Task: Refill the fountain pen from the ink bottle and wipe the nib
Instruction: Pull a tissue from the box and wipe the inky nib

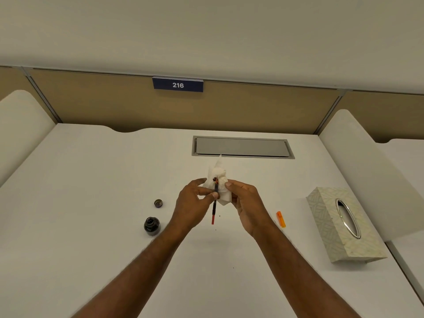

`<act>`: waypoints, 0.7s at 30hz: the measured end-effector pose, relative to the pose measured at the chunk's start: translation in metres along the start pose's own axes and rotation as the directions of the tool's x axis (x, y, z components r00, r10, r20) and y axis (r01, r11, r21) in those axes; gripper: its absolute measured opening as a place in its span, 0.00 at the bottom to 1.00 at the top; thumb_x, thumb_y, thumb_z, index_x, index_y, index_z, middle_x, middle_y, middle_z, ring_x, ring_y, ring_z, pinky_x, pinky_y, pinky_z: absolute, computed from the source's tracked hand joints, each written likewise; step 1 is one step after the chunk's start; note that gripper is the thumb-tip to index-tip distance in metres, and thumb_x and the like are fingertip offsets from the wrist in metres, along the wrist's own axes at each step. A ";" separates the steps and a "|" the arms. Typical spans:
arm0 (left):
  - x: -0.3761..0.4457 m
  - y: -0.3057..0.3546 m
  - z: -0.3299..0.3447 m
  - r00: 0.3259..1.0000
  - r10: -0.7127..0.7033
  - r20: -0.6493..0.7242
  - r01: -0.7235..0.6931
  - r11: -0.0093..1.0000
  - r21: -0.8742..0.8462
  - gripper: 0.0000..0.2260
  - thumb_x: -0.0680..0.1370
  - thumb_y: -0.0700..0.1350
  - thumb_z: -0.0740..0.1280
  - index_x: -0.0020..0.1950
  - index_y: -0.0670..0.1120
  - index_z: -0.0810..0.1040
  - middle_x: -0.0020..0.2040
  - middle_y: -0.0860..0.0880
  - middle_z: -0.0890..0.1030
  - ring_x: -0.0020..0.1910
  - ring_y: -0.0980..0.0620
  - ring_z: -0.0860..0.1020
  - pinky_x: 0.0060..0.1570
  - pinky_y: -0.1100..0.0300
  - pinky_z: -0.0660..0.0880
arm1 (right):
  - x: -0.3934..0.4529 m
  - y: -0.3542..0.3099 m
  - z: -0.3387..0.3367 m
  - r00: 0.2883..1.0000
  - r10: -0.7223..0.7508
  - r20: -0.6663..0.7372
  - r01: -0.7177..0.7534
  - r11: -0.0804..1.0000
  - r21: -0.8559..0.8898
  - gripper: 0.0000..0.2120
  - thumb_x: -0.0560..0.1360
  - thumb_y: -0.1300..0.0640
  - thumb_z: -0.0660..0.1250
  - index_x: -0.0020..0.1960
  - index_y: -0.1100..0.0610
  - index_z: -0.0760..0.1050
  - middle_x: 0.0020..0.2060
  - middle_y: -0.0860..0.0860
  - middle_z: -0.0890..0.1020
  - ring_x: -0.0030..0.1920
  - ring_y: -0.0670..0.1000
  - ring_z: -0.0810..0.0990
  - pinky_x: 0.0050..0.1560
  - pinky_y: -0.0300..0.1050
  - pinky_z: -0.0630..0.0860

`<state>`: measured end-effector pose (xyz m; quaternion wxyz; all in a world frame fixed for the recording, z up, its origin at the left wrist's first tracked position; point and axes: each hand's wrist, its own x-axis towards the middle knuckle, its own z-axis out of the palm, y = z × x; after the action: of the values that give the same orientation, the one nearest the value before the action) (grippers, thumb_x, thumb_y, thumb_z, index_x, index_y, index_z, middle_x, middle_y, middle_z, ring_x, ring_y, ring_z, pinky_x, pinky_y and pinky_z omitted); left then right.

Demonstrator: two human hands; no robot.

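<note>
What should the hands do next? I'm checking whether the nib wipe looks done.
Probably draw the pen back through the tissue once more. The left hand pinches the pen, its nib end lies against the tissue held by the right hand, and a dark ink spot shows there, so wiping seems unfinished.

The pen (214,204) nib is buried in the tissue (219,180), too small to make out.

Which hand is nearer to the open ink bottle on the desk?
The left hand. The ink bottle stands just left of that wrist, lower on the desk. The right hand, holding the tissue, is farther away, beyond the pen.
</note>
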<state>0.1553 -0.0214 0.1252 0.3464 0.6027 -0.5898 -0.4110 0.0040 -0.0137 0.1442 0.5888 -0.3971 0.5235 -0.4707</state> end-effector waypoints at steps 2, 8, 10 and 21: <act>0.000 0.000 -0.001 1.000 0.006 -0.002 -0.006 1.000 0.003 0.09 0.75 0.47 0.71 0.53 0.48 0.86 0.67 0.50 0.78 0.66 0.49 0.75 0.66 0.51 0.71 | 0.001 0.002 0.000 1.000 0.013 0.003 -0.013 1.000 0.008 0.11 0.80 0.59 0.62 0.48 0.49 0.82 0.45 0.44 0.87 0.49 0.47 0.85 0.46 0.35 0.79; 0.000 0.000 -0.001 1.000 -0.007 -0.004 0.007 1.000 0.008 0.08 0.75 0.47 0.72 0.51 0.47 0.87 0.64 0.50 0.80 0.62 0.50 0.77 0.62 0.54 0.73 | 0.005 0.007 0.001 0.998 0.057 -0.005 -0.056 0.992 0.115 0.11 0.80 0.61 0.62 0.58 0.59 0.80 0.50 0.52 0.87 0.53 0.51 0.85 0.53 0.39 0.79; -0.001 0.000 0.000 1.000 -0.024 -0.009 0.024 0.999 0.032 0.08 0.74 0.48 0.72 0.50 0.47 0.87 0.64 0.50 0.79 0.63 0.50 0.76 0.62 0.54 0.72 | 0.008 0.006 0.001 0.997 0.078 -0.020 -0.073 0.982 0.174 0.11 0.80 0.61 0.62 0.59 0.61 0.80 0.49 0.53 0.87 0.52 0.51 0.85 0.54 0.40 0.79; -0.017 -0.001 -0.001 0.999 -0.024 0.031 0.023 0.999 0.032 0.06 0.76 0.50 0.70 0.47 0.52 0.87 0.67 0.55 0.77 0.67 0.55 0.71 0.60 0.57 0.67 | 0.027 -0.006 -0.006 0.974 0.148 -0.171 -0.098 0.957 0.271 0.08 0.80 0.58 0.63 0.56 0.55 0.79 0.56 0.55 0.83 0.57 0.55 0.80 0.62 0.51 0.74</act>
<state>0.1573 -0.0049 0.1258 0.3228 0.6083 -0.5945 -0.4150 -0.0025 -0.0413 0.1426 0.6117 -0.2358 0.5344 -0.5334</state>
